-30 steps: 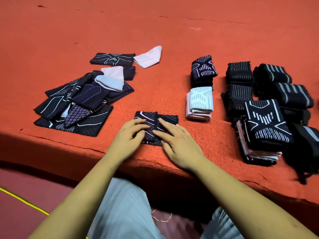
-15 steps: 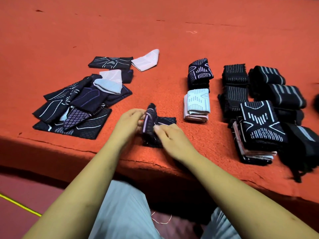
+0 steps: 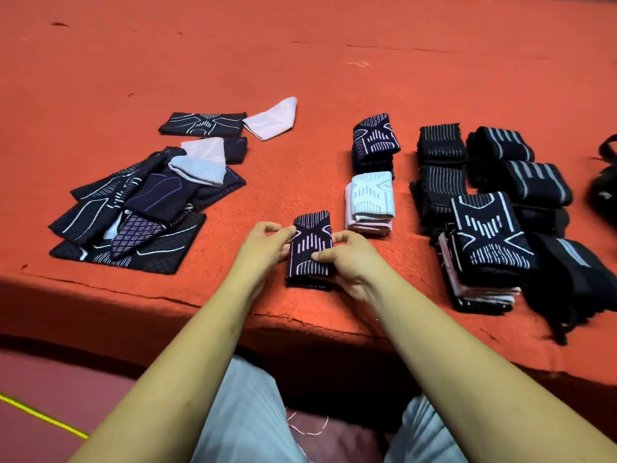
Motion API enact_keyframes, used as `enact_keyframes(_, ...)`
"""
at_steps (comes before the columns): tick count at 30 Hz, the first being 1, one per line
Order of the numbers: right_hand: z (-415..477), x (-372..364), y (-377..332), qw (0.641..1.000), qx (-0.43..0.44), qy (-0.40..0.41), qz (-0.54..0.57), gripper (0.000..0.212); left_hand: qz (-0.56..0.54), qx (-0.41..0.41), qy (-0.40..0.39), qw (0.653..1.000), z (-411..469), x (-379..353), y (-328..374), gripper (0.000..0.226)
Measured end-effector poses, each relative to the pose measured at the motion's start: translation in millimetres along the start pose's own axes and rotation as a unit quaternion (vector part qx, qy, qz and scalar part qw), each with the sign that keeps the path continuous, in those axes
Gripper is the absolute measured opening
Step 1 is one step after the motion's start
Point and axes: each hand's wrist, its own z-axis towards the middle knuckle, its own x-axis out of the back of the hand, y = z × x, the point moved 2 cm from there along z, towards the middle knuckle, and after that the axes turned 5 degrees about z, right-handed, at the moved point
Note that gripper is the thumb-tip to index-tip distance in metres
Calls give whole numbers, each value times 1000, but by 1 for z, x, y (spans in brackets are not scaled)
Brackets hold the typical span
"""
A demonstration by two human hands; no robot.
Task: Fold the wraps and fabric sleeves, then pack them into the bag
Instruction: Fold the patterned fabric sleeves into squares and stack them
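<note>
Both-sided pinch: squares folded sleeve [image 3: 311, 243] with left hand [image 3: 267, 243] and right hand [image 3: 354, 262]; next likely needs stacking rightward.

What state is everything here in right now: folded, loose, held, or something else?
dark sleeve: folded, held at both side edges.
left hand: pinches the sleeve's left edge.
right hand: pinches its right edge, thumb on top.
left pile: unfolded, overlapping loosely.
pale stack: folded, stacked.
dark stack: folded, stacked.
right stack: folded, stacked high.
striped wraps: bundled, side by side.
</note>
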Motion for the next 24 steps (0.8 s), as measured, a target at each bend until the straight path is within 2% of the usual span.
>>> enact_keyframes(3,-9,-4,-3,996,-31,-56,67,34,10,12,-8,1000,-1,-3,0,33)
enact_keyframes(7,-19,-9,-5,986,-47,-120,110,28,-108,42,-61,991,-11,-13,5,19)
enact_keyframes(10,-20,-6,-8,995,14,-77,59,8,-185,12,-64,981,-14,-18,10,26)
enact_keyframes(12,-17,1,-11,996,85,-19,-9,14,-206,-16,-59,977,-15,-20,15,34)
enact_keyframes(14,-13,7,-16,990,127,4,-55,19,-218,-43,-58,973,-14,-21,22,31)
enact_keyframes(20,-16,20,-36,995,89,-33,3,18,-220,-88,-90,967,-9,-37,43,27)
enact_keyframes(24,-12,36,-56,985,159,55,-27,17,-244,-70,-96,962,2,-59,63,8)
